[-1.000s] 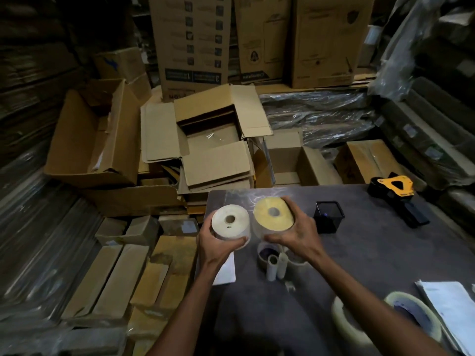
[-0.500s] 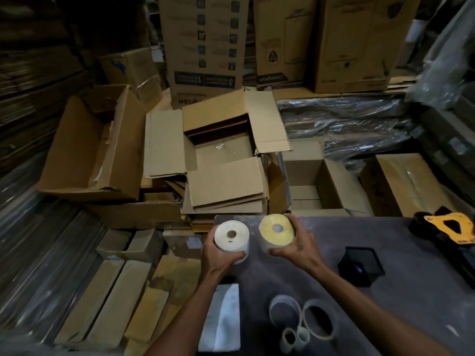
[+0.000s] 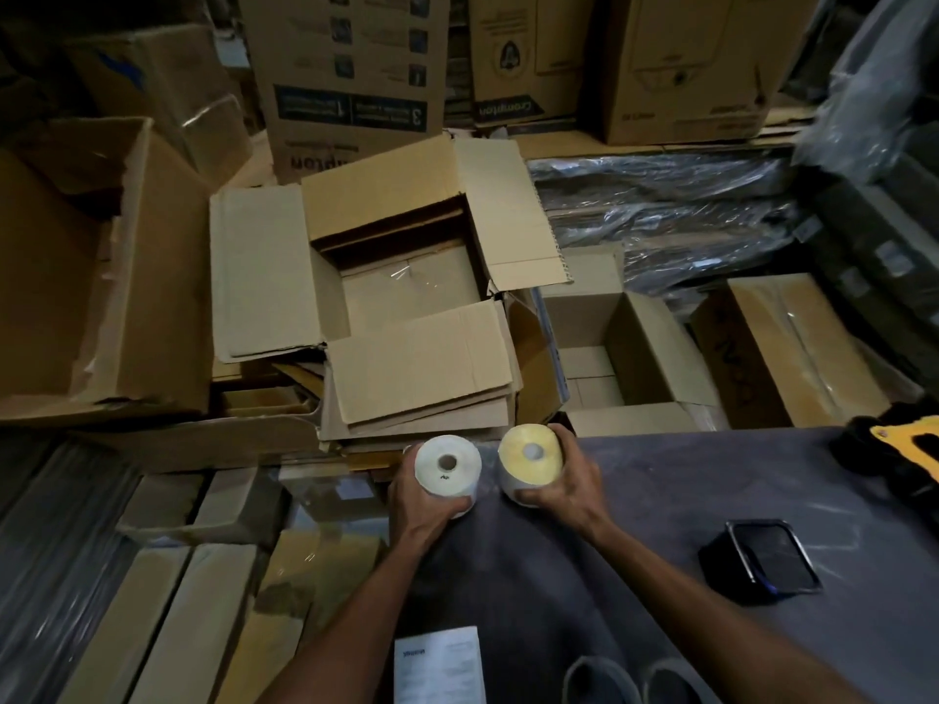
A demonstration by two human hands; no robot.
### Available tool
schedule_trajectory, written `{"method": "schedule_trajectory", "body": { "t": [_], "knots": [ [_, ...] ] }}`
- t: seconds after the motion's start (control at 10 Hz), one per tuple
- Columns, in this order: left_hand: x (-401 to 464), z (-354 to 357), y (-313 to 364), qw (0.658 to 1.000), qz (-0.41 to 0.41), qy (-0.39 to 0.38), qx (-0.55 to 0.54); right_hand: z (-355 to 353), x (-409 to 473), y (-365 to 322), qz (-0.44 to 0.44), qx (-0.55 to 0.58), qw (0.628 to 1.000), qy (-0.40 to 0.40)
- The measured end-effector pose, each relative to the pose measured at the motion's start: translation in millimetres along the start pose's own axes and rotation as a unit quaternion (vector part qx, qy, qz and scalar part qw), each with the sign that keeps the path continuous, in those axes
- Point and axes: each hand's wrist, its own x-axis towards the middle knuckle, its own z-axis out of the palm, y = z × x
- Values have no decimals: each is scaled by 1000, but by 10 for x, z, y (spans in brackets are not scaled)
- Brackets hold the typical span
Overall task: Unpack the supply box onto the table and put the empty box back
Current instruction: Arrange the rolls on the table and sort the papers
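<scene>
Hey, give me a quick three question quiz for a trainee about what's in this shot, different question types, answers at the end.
1. True or false: the left hand holds the white roll and the right hand holds the yellow roll.
2. Multiple choice: the open cardboard box beyond the table edge shows inside: A) more rolls, B) only its bare taped bottom, C) a tape dispenser.
3. Fill in: the black tray sits on the grey table to the person's ______.

Key
1. True; each roll faces the camera core-first.
2. B.
3. Right, apart from both hands.
</scene>
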Motion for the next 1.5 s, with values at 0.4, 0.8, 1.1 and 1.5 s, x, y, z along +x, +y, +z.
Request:
{"method": "schedule_trajectory", "body": {
  "t": [0.4, 0.8, 1.1, 1.5],
  "knots": [
    [142, 135, -161, 998, 62, -20, -11, 237, 142, 287, 28, 7, 999, -17],
    [-74, -29, -265, 999, -20, -50, 7, 181, 109, 203, 35, -2, 999, -20],
    [-451, -192, -269, 997, -75, -28, 2, 87, -25, 93, 111, -11, 993, -32],
    [-1242, -91, 430, 999, 2, -43, -20, -489, -1007, -70, 109, -29, 993, 17]
  ]
}}
